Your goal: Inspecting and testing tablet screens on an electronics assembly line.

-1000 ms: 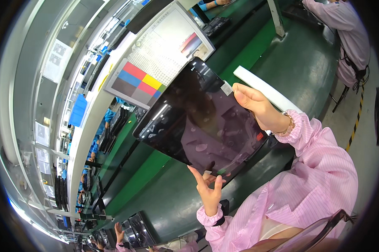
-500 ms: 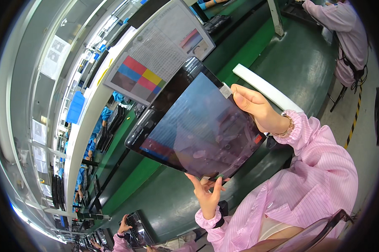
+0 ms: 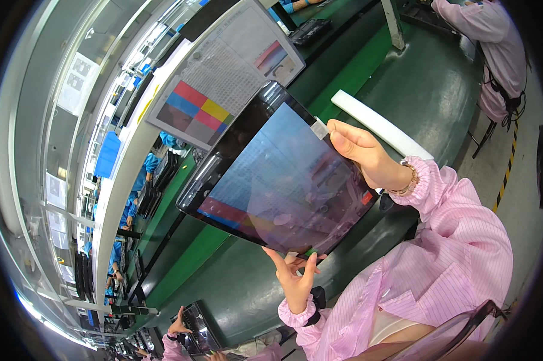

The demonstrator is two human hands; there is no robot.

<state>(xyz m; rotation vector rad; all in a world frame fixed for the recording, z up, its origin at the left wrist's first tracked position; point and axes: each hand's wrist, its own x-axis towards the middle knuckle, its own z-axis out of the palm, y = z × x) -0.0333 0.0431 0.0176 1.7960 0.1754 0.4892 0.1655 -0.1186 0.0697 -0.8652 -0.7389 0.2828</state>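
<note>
A glossy black display panel (image 3: 283,186) is held up, tilted, above the green bench, and its surface mirrors the board and the surroundings. My right hand (image 3: 366,157) grips its right edge, with the thumb on the front next to a small pale tab (image 3: 319,129). At the lower edge my left hand (image 3: 294,278) supports the panel; its fingers close on the rim, partly hidden behind it. A small red label (image 3: 366,198) sits near the panel's lower right corner.
Behind the panel hangs a sheet board (image 3: 223,78) with coloured blocks. A white foam bar (image 3: 380,124) lies on the green bench (image 3: 428,90). Co-workers in pink (image 3: 485,36) work at the far right and lower left, where another dark panel (image 3: 200,327) lies.
The panel has tilted slightly in my hands and shifted a little to the left, so its reflections differ. Both hands keep their hold.
</note>
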